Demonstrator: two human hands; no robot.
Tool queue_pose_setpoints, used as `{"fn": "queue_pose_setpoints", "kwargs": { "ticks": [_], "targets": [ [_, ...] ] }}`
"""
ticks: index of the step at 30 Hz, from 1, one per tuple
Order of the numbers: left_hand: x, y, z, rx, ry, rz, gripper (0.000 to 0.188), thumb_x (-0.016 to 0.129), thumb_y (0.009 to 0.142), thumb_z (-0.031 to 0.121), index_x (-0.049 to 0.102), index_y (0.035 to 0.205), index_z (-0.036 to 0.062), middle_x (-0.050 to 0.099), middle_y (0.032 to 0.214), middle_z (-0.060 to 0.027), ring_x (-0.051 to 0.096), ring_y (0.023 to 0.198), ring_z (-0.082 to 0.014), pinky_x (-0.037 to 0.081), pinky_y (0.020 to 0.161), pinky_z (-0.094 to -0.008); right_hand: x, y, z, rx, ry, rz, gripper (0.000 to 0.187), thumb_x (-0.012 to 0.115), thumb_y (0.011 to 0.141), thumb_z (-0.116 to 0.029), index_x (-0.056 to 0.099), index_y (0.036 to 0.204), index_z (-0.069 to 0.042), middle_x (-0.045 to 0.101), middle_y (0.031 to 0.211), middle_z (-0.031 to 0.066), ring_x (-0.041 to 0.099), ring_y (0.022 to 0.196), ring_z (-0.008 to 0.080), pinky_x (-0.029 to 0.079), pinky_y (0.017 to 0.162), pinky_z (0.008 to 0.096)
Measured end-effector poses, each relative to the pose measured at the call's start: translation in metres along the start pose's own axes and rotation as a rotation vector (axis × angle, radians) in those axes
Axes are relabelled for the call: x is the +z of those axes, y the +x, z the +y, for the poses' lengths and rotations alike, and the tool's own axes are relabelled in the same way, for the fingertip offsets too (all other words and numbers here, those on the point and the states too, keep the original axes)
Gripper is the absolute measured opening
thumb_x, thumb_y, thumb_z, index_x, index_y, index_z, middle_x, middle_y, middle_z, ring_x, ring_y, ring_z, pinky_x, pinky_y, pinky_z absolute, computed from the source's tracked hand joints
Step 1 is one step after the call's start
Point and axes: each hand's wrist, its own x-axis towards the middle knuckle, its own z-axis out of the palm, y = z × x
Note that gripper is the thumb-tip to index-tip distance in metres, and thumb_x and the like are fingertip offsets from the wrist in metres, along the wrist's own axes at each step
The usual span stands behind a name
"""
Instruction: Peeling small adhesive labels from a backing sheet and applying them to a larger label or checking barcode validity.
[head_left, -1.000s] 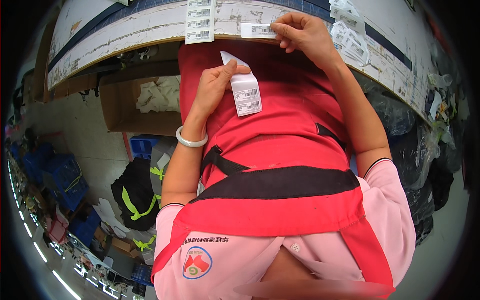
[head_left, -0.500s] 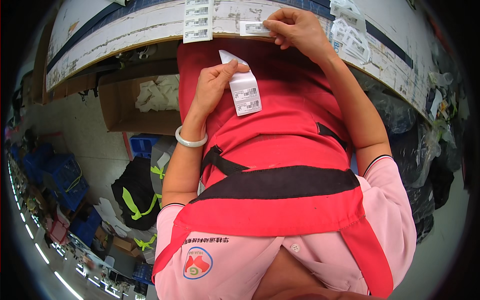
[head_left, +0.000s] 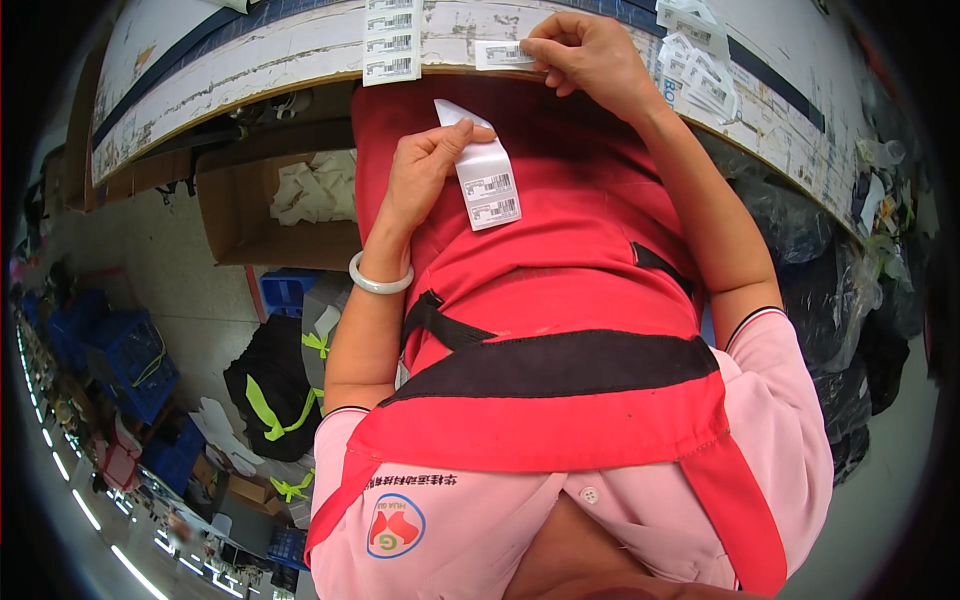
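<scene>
Between thumb and fingers, my left hand (head_left: 428, 163) pinches a strip of white barcode labels (head_left: 490, 198) that hangs over my red apron. The strip's upper end, folded and blank, sticks out above the thumb. My right hand (head_left: 588, 62) is at the table's near edge, its thumb and index finger closed on the right end of a single white barcode label (head_left: 503, 54). That label lies at the tabletop's edge or just over it; I cannot tell which. Left of it, a longer strip of barcode labels (head_left: 391, 42) lies on the tabletop, away from both hands.
The worn white table (head_left: 270, 52) curves across the top. A pile of barcode labels (head_left: 698, 72) lies right of my right hand. Below the table at left stands a cardboard box (head_left: 232, 220) with pale scraps. Clear plastic bags (head_left: 815, 240) bulge at the right.
The whole view has shifted very slightly. Both hands keep their grips, and the labels stay almost where they were.
</scene>
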Motion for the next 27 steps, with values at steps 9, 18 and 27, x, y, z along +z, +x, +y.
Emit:
{"fn": "queue_pose_setpoints", "kwargs": {
  "ticks": [9,18,27],
  "targets": [
    [-0.001,0.0,0.001,0.012,0.029,-0.007,0.04,0.051,0.097,0.032,0.067,0.102,-0.0036,0.067,0.087,-0.0066,0.06,0.073,-0.0094,0.047,0.066,-0.0209,0.003,-0.003,-0.014,0.046,0.043,0.037,0.016,0.061,0.087,-0.013,0.062,0.083,0.003,0.062,0.065,0.0061,0.059,0.053,0.0105,0.049,0.047,0.0225],
    [0.004,0.0,0.0,0.035,-0.07,0.031,0.037,0.05,0.098,0.029,0.067,0.103,-0.0033,0.067,0.09,-0.0082,0.062,0.077,-0.011,0.049,0.07,-0.0229,-0.024,-0.036,0.004,-0.102,0.103,0.068,0.023,0.062,0.09,-0.021,0.064,0.093,0.002,0.061,0.073,0.002,0.057,0.059,0.0068,0.05,0.055,0.0204],
    [0.005,-0.021,0.015,0.014,-0.069,0.011,0.029,0.061,0.089,0.009,0.061,0.116,0.0001,0.063,0.082,-0.0039,0.048,0.054,-0.0048,0.039,0.046,-0.0182,-0.144,-0.086,0.083,0.087,-0.173,0.551,0.021,0.071,0.083,-0.024,0.065,0.086,-0.003,0.061,0.07,-0.0011,0.055,0.057,0.0053,0.044,0.051,0.0208]
  ]
}}
